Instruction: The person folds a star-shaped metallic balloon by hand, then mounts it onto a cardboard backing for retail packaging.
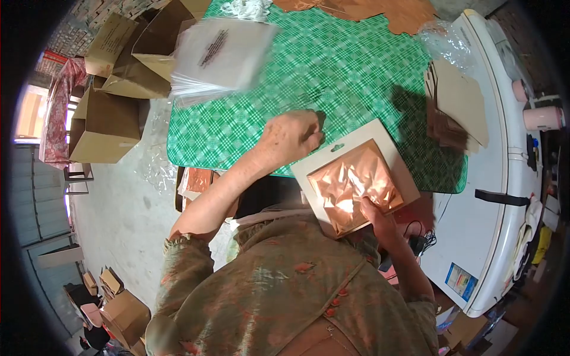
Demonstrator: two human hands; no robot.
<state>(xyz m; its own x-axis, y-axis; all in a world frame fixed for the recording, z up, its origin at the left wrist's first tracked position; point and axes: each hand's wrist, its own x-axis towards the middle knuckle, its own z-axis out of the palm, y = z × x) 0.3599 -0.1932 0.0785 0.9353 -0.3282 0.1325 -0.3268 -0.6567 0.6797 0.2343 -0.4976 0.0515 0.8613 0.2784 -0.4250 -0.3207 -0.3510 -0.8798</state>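
My right hand (383,222) grips the lower edge of a pale card (380,133) with a shiny copper foil packet (353,184) on its face, the thumb pressed on the foil. The card has a small hanging slot near its upper left edge and is tilted. My left hand (291,136) is over the green checked table (344,77), just left of the card's top, with its fingers curled in; whatever they hold, if anything, is too small to name. Beyond it lies a stack of clear plastic bags (228,56) with dark print.
Brown cards (454,104) are stacked on the table's right side, near a crumpled clear bag (445,44). Copper-coloured sheets (380,9) lie at the far edge. Open cardboard boxes (110,121) stand left of the table. A white appliance (475,207) stands at the right.
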